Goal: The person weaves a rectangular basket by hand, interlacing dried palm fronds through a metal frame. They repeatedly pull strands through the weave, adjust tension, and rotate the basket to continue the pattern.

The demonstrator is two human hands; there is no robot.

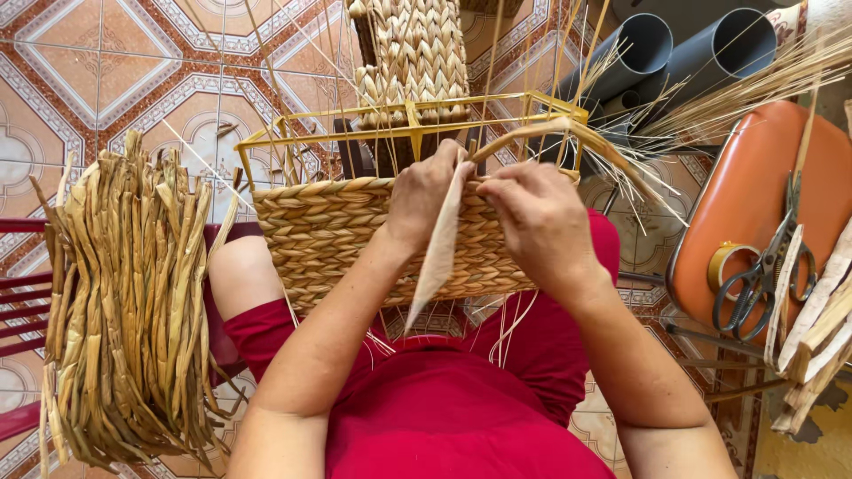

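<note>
A half-woven straw basket [328,235] on a yellow wire frame [293,133] rests on my lap, over red clothing. My left hand [424,191] pinches a pale flat fibre strip [439,253] at the basket's top edge; the strip hangs down toward my lap. My right hand [537,217] presses on the weave right beside it, fingers curled on the same strip's upper end. Thin upright stakes rise from the frame beyond my hands.
A thick bundle of dried fibre [133,302] lies on a red chair at the left. On an orange stool [754,213] at the right lie scissors [763,270] and a tape roll [729,262]. Grey pipes [674,53] and loose straw sit at the back right. A finished woven piece [413,53] stands behind the frame.
</note>
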